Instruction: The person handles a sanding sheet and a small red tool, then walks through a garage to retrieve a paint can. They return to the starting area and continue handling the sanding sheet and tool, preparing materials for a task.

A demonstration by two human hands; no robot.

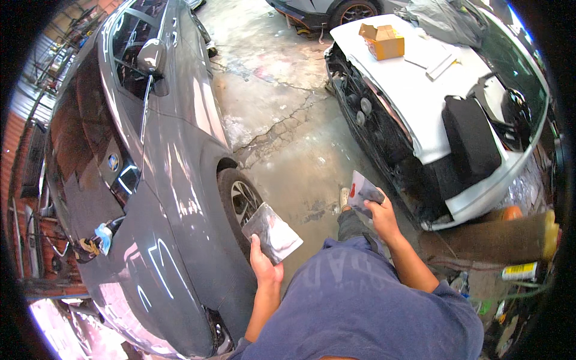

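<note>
My left hand (pixel 266 268) grips the lower edge of a flat, squarish plate (pixel 273 233), its face smeared grey and dark with a white patch; the thumb lies on that face. It is held over the floor beside the front wheel (pixel 242 199) of a dark grey car (pixel 186 180). To the right, my right hand (pixel 383 216) is closed on a smaller flat white piece (pixel 360 189) with a red mark and a dark grey smear. Its exact kind does not show. The two hands are apart, and neither touches the car.
A white car (pixel 396 102) with its front opened up stands on the right. On it lie a yellow cardboard box (pixel 384 45), grey sheeting (pixel 447 18) and a black part (pixel 471 132). A brown roll (pixel 492 237) lies nearby. Cracked concrete floor (pixel 288 114) runs between the cars.
</note>
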